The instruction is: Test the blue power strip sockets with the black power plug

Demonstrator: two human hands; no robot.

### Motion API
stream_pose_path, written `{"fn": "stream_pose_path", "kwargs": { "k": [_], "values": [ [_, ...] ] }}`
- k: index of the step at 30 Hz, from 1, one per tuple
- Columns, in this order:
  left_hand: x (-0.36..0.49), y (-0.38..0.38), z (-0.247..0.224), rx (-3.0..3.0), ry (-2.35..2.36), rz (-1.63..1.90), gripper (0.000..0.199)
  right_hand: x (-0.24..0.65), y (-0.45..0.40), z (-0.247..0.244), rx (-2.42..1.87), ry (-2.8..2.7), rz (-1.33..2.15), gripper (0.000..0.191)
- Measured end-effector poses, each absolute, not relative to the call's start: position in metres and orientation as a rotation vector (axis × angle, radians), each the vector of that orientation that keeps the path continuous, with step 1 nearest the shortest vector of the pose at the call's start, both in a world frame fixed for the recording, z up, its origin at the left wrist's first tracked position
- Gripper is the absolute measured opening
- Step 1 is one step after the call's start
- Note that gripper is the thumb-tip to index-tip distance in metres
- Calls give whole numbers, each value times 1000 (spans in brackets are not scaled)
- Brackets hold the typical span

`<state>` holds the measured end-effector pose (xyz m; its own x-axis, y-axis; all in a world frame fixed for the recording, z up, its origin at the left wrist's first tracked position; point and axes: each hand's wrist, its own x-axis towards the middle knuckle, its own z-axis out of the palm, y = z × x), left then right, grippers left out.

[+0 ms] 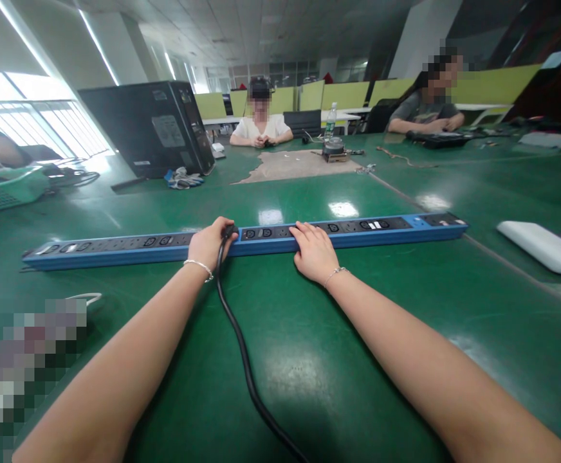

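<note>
With the clock face centred between our hands, we see a black cord enter at 6 o'clock and curve up to a black plug at 10 o'clock. Our left hand pinches this plug between thumb and fingers, against the top of the power strip. We cannot tell whether the plug is fully seated. Our right hand, at 2 o'clock, lies flat, fingers extended and slightly parted across the strip's top, thumb at its near side. We wear a thin bracelet on each wrist.

The power strip lies on the green table, just ahead of our forearms. It is long, narrow and straight, with a blue housing, a black socket face turned upward, and white marks near both ends. Its long axis runs from 9 o'clock to 3 o'clock, the right end angled slightly farther away.

At 3 o'clock, beyond the strip's right end, we see a white object. Farther off, a glove lies beside a black computer case at 11 o'clock. One person sits at 12 o'clock, another at 1 o'clock.
</note>
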<state>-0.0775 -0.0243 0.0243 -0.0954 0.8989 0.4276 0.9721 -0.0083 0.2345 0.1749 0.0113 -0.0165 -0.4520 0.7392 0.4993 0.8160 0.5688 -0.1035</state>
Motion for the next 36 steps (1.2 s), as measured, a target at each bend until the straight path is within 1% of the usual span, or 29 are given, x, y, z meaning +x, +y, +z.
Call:
{"fn": "stream_pose_path", "kwargs": {
  "k": [4, 12, 16, 19, 22, 24, 27, 30, 33, 36],
  "values": [
    [-71, -30, 23, -1941, -1978, -600, 34, 174, 11, -17, -1246, -2309, -210, 57],
    [-74, -28, 9, -1915, -1983, -708, 33, 173, 10, -15, -1256, -2307, -221, 56],
    [-75, -26, 1, -1946, -1968, -872, 32, 174, 11, -16, -1243, -2313, -227, 56],
    [-75, -24, 3, -1930, -1954, -1038, 30, 174, 12, -16, -1239, -2310, -229, 56],
    [-86, -26, 19, -1677, -1978, -1349, 32, 174, 12, -16, -1242, -2315, -226, 56],
    [-103, -28, 30, -1525, -1992, -1445, 34, 174, 12, -16, -1245, -2320, -225, 55],
    [-140, -36, 38, -1507, -2090, -1368, 34, 174, 11, -16, -1241, -2318, -229, 55],
    [-171, -45, 33, -1472, -2229, -1274, 33, 174, 11, -16, -1235, -2317, -227, 56],
    [-186, -52, 25, -1637, -2336, -1092, 33, 174, 12, -16, -1233, -2318, -225, 55],
    [-189, -53, 20, -1701, -2365, -1024, 37, 175, 12, -16, -1230, -2317, -217, 56]
  ]
}}
